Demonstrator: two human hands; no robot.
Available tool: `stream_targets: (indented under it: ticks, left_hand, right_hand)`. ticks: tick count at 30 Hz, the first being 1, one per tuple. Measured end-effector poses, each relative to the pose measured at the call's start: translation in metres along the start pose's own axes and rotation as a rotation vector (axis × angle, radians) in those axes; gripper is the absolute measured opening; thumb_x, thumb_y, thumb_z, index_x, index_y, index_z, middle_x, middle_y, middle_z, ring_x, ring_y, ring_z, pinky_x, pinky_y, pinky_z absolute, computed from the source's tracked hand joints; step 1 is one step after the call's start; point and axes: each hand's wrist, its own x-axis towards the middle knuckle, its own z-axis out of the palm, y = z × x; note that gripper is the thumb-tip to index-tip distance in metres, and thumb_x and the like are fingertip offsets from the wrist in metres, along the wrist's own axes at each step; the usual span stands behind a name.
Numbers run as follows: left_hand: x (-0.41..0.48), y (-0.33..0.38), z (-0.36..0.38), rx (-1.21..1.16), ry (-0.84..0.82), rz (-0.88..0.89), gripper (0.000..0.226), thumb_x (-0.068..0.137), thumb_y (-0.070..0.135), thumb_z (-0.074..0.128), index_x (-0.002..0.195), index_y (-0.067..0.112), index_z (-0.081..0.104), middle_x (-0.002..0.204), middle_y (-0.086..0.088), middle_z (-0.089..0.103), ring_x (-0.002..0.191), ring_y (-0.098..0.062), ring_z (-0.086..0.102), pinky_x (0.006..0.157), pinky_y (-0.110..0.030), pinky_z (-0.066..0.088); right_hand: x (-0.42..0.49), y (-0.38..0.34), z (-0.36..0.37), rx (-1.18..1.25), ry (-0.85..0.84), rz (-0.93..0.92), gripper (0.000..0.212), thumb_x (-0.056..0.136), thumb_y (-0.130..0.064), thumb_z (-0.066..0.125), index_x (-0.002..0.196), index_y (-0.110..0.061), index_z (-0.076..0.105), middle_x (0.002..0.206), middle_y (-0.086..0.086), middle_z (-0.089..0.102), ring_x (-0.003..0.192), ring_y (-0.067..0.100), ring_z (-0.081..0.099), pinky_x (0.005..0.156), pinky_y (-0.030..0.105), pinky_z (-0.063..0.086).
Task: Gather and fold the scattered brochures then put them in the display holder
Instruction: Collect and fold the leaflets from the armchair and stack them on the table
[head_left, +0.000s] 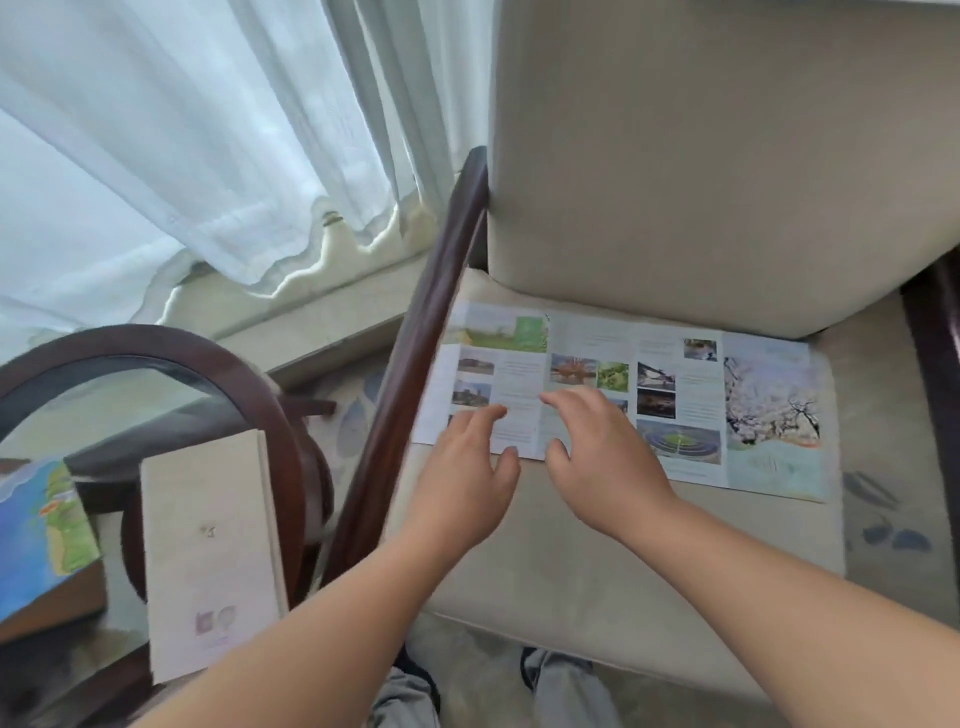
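L hand (467, 467) & R hand (602, 452), fingers open, are touching wide unfolded photo-printed paper brochure (727, 410) lying flat on beige seat cushion (597, 561), prob. steadying it for folding.

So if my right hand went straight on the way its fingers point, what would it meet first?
Probably the unfolded brochure on the chair seat: the right hand hangs over its middle panels, though contact is unclear.
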Motion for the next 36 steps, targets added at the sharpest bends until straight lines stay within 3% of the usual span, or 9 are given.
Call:
stream_targets:
  ticks: [6, 14, 17, 26, 32, 36]
  left_hand:
    - [0.044, -0.038, 0.035, 0.067, 0.057, -0.344, 0.054, 0.091, 0.035, 0.055, 0.141, 0.019, 0.039, 0.137, -0.006, 0.046, 0.122, -0.026, 0.048, 0.092, -0.039, 0.044]
    - [0.106, -0.082, 0.069, 0.231, 0.113, -0.519, 0.084, 0.087, 0.052, 0.056, 0.151, 0.013, 0.018, 0.147, -0.015, 0.035, 0.136, -0.033, 0.033, 0.109, -0.049, 0.031]
    - [0.113, -0.085, 0.083, 0.253, 0.109, -0.528, 0.083, 0.090, 0.054, 0.050, 0.151, 0.011, 0.015, 0.146, -0.021, 0.035, 0.137, -0.036, 0.032, 0.111, -0.051, 0.030]
    - [0.098, -0.077, 0.100, 0.386, 0.104, -0.455, 0.081, 0.096, 0.056, 0.039, 0.154, 0.012, 0.004, 0.160, -0.023, 0.012, 0.148, -0.036, 0.011, 0.118, -0.045, 0.016]
    - [0.095, -0.071, 0.106, 0.445, 0.093, -0.427, 0.081, 0.095, 0.056, 0.042, 0.154, 0.014, 0.006, 0.159, -0.022, 0.014, 0.147, -0.036, 0.012, 0.117, -0.045, 0.017]
    - [0.095, -0.070, 0.106, 0.496, 0.092, -0.408, 0.075, 0.095, 0.054, 0.043, 0.152, 0.015, 0.013, 0.154, -0.020, 0.026, 0.140, -0.035, 0.025, 0.112, -0.045, 0.026]
  right_hand:
    - [0.029, 0.030, 0.014, 0.011, -0.062, -0.053, 0.047, 0.094, -0.020, 0.047, 0.140, -0.020, 0.045, 0.141, -0.003, 0.043, 0.131, 0.017, 0.039, 0.102, 0.033, 0.036]
    - [0.043, 0.056, 0.044, 0.026, -0.115, -0.024, 0.045, 0.095, -0.020, 0.047, 0.140, -0.020, 0.045, 0.139, -0.003, 0.043, 0.130, 0.017, 0.039, 0.102, 0.034, 0.037]
    - [0.047, 0.063, 0.048, 0.027, -0.112, -0.028, 0.045, 0.095, -0.021, 0.048, 0.140, -0.020, 0.045, 0.139, -0.003, 0.043, 0.130, 0.017, 0.039, 0.102, 0.034, 0.037]
    - [0.056, 0.060, 0.052, 0.052, -0.117, -0.027, 0.045, 0.094, -0.020, 0.049, 0.139, -0.019, 0.047, 0.138, -0.001, 0.045, 0.129, 0.017, 0.040, 0.102, 0.033, 0.037]
    - [0.060, 0.056, 0.053, 0.047, -0.128, -0.046, 0.044, 0.094, -0.020, 0.049, 0.139, -0.020, 0.046, 0.137, -0.002, 0.045, 0.127, 0.017, 0.041, 0.101, 0.034, 0.040]
    - [0.060, 0.059, 0.054, 0.053, -0.124, -0.040, 0.044, 0.094, -0.020, 0.049, 0.139, -0.020, 0.047, 0.137, -0.002, 0.045, 0.128, 0.016, 0.041, 0.101, 0.033, 0.040]
